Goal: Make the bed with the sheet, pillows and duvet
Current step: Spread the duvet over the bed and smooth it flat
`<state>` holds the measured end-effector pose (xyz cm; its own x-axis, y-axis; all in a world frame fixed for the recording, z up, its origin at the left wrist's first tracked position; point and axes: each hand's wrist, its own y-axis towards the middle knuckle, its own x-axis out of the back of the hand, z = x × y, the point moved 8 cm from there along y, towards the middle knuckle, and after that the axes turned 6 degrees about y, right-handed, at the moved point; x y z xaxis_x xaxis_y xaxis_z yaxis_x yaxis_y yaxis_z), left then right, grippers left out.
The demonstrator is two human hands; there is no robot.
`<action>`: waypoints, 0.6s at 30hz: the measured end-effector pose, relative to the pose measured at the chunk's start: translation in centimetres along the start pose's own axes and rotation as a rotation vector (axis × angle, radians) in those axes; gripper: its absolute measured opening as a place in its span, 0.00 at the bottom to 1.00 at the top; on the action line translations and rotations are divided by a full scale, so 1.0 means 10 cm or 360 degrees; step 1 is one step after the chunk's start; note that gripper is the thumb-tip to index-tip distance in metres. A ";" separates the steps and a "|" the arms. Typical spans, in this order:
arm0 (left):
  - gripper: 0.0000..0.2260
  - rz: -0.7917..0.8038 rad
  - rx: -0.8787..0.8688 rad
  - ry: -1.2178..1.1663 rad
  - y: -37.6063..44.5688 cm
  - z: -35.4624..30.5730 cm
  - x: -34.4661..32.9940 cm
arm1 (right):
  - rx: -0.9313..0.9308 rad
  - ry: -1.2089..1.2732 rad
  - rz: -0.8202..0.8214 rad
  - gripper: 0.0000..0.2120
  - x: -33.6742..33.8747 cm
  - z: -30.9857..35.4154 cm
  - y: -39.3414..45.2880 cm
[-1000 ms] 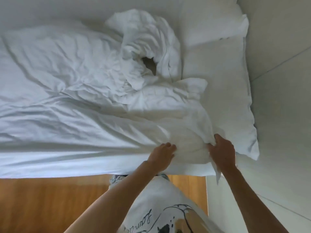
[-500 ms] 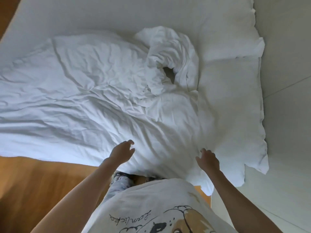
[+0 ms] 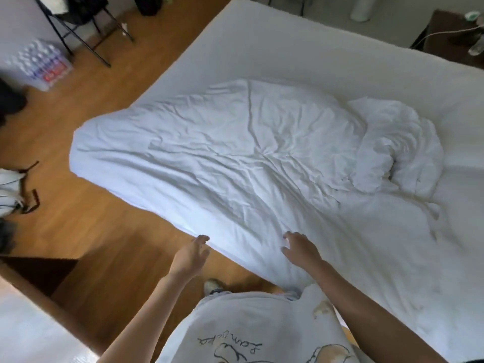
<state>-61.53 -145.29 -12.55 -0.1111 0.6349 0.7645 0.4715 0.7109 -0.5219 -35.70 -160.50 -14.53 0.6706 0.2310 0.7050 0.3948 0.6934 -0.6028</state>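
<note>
Nearest the camera is the person's white T-shirt (image 3: 251, 326), printed with a line drawing and looped handwriting that reads upside down from here and cannot be made out. Both forearms reach forward from it toward the bed (image 3: 301, 48). The left hand (image 3: 190, 255) hangs over the wooden floor (image 3: 86, 221) just beside the bed's near edge, fingers loosely spread with the tips at the hanging cloth; contact cannot be told. The right hand (image 3: 301, 248) is over the duvet (image 3: 235, 158) just inside that same edge, palm down, fingers splayed, pinching nothing. The white, creased duvet lies across the near half of the bed, one rounded corner overhanging the near edge to the left, and a bunched, twisted heap (image 3: 398, 148) sits toward the bed's right. Beyond it the bed shows flat white sheet (image 3: 288, 53). Left of the bed, open floor runs to a shrink-wrapped pack of water bottles (image 3: 39, 65), labels blurred, and a black folding chair (image 3: 86, 24).
</note>
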 end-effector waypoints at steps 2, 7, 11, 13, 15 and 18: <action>0.15 -0.0105 0.0111 -0.0109 -0.14 0.61 0.38 | 0.0100 0.0075 0.0011 0.20 -0.06 0.70 0.10; 0.14 -0.0342 0.0353 -0.0286 -0.30 1.85 1.16 | 0.0269 0.0371 0.0103 0.20 -0.18 2.20 0.34; 0.13 -0.0402 0.0388 -0.0435 -0.16 2.40 1.47 | 0.0288 0.0618 0.0123 0.17 -0.25 2.99 0.61; 0.13 -0.0448 0.0393 -0.0560 -0.03 2.58 1.61 | 0.0277 0.0671 0.0125 0.16 -0.28 3.29 0.80; 0.13 -0.0482 0.0417 -0.0668 0.13 2.78 1.78 | 0.0266 0.0698 0.0147 0.15 -0.34 3.58 1.03; 0.13 -0.0501 0.0464 -0.0770 0.43 3.18 2.08 | 0.0245 0.0740 0.0165 0.16 -0.47 4.05 1.45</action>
<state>-89.65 -119.43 -10.87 -0.6193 0.3986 0.6764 0.1026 0.8952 -0.4336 -58.59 -123.88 -11.41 0.9242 -0.0005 0.3820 0.2377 0.7835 -0.5741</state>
